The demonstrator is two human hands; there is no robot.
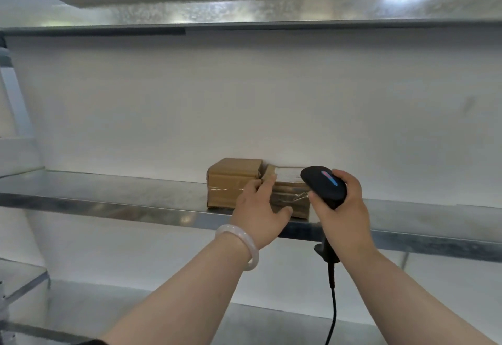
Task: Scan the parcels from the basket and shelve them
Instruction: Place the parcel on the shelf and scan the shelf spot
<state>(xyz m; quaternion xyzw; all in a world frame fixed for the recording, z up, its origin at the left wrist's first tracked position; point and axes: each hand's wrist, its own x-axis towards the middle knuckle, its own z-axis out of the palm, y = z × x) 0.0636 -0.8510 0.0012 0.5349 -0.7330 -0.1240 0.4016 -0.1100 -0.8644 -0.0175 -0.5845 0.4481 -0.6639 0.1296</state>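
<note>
On the grey metal shelf two taped brown cardboard parcels sit side by side; the left hand rests spread on them, the right hand is wrapped around a black corded barcode scanner.

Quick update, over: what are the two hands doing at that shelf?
Left hand resting open on the taped brown cardboard parcel. Right hand gripping black handheld barcode scanner. Parcel sits on the metal shelf, against the wall. Nothing blocking.
</note>
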